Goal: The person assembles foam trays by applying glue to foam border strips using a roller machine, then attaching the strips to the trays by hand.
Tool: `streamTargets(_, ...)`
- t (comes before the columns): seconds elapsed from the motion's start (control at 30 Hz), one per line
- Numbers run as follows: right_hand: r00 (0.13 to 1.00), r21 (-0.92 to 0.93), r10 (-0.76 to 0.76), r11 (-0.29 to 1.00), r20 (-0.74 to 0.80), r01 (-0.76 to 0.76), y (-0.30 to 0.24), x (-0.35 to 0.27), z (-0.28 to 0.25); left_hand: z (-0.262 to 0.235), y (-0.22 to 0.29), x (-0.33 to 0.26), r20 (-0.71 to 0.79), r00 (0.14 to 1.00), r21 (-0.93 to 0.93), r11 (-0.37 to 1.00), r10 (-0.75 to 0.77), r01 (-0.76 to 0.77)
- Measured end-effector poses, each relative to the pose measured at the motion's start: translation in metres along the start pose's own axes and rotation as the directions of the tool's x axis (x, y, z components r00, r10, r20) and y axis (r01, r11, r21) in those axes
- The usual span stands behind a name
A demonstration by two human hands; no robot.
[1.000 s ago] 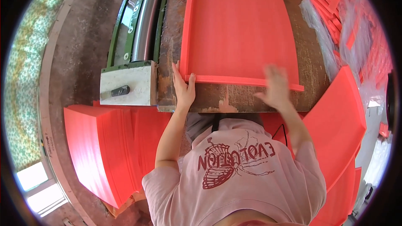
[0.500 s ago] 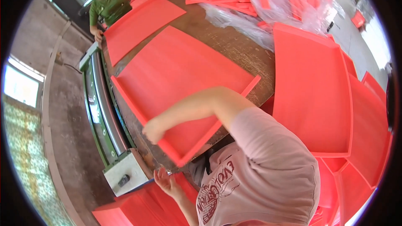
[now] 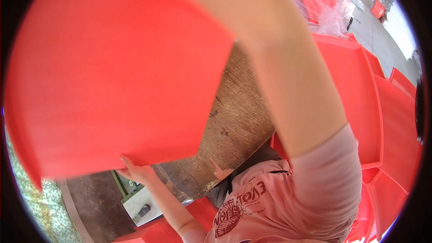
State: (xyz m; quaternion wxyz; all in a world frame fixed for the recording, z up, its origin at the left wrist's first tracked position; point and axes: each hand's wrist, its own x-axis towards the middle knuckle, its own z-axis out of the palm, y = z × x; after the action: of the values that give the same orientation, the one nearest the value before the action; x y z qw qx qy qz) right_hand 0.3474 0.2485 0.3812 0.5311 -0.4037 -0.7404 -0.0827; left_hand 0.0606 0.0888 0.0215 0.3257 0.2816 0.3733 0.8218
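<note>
A large red panel, foam-like, with a raised strip along its far left side, is lifted and tilted in front of me. It hides much of the table and the far side. My left hand grips its lower edge, thumb on the face towards me and the other fingers mostly behind. My right arm reaches across and up past the panel's right side; the right hand itself lies outside the picture. Below the panel shows the brown, scuffed tabletop.
A pale machine end block with a black knob stands by the table's left corner. More red trays with raised rims are stacked at my right. Clear plastic wrap covers red pieces at the back. Red sheets lie low beside me.
The red panel has come up off the table and swung left, towards me. My left hand, open before, now grips its edge. My right hand has moved up out of view.
</note>
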Motion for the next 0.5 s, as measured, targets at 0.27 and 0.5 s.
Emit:
streamTargets(0.27, 0.715, -0.891, 0.698, 0.346, 0.034, -0.295, 0.367, -0.403, -0.083, -0.012, -0.067, 0.074, 0.32, 0.912, 0.398, 0.91, -0.257, 0.117)
streamTargets(0.5, 0.419, -0.975, 0.897, 0.2, 0.143, -0.095, 0.399, -0.483, -0.093, -0.03, -0.142, 0.095, 0.288, 0.86, 0.637, 0.754, -0.422, 0.157)
